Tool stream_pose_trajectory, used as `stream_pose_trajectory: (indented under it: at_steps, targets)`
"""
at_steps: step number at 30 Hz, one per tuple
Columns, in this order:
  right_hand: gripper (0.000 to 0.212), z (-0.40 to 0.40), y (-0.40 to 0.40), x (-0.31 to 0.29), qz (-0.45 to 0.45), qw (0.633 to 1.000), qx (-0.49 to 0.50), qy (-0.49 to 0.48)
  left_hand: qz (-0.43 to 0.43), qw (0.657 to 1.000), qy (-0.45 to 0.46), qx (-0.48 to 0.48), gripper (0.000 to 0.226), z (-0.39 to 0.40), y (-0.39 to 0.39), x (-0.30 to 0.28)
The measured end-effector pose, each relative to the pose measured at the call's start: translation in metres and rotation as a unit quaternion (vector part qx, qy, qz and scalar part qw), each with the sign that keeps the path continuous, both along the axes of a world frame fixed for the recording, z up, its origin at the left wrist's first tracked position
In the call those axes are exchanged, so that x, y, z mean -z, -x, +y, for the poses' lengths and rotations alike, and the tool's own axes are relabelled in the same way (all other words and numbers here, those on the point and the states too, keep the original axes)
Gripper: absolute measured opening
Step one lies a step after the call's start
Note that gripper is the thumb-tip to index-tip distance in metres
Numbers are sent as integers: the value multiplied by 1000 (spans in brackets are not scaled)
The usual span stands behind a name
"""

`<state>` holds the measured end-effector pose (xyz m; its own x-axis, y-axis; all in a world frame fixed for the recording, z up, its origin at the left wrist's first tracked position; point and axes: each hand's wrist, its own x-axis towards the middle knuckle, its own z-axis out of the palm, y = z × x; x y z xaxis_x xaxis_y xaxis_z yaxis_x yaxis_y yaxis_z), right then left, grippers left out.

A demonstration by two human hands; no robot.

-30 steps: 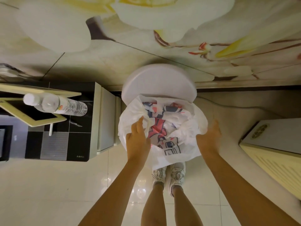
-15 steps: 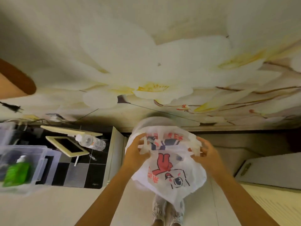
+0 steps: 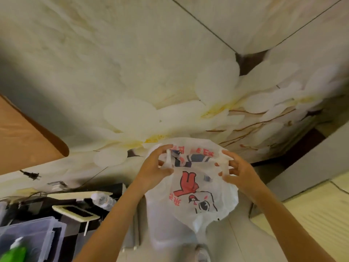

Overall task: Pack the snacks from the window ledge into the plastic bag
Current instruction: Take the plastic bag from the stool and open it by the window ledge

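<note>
I hold a white plastic bag [image 3: 196, 197] with red and blue print up in front of the flower-patterned wall. My left hand [image 3: 153, 169] pinches the bag's left handle, and my right hand [image 3: 238, 173] grips the right handle. The bag hangs between both hands and bulges a little at the bottom. A dark packet shows faintly through the plastic near the top. No window ledge or loose snacks are in sight.
A white round stool [image 3: 170, 233] stands below the bag. At the lower left are a black cabinet [image 3: 75, 222] with a water bottle [image 3: 103, 200] lying on it, a clear storage box [image 3: 34, 237] and a green bottle [image 3: 13, 254]. A brown door [image 3: 22, 140] is at the left.
Both hands have lifted the bag off the stool and raised it by its handles. My view has tilted up toward the wall.
</note>
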<state>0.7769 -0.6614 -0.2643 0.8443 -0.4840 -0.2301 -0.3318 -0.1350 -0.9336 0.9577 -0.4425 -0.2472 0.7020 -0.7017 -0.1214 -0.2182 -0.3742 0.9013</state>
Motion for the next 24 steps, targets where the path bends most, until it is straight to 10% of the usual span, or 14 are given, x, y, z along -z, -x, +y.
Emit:
stream_pose_trajectory:
  at_steps: [13, 24]
  targets:
    - [65, 113, 132, -71, -101, 952, 287, 35, -64, 957, 25, 283, 66, -25, 39, -57]
    - [69, 214, 346, -82, -99, 840, 531, 52, 26, 848, 44, 528, 56, -62, 256, -83]
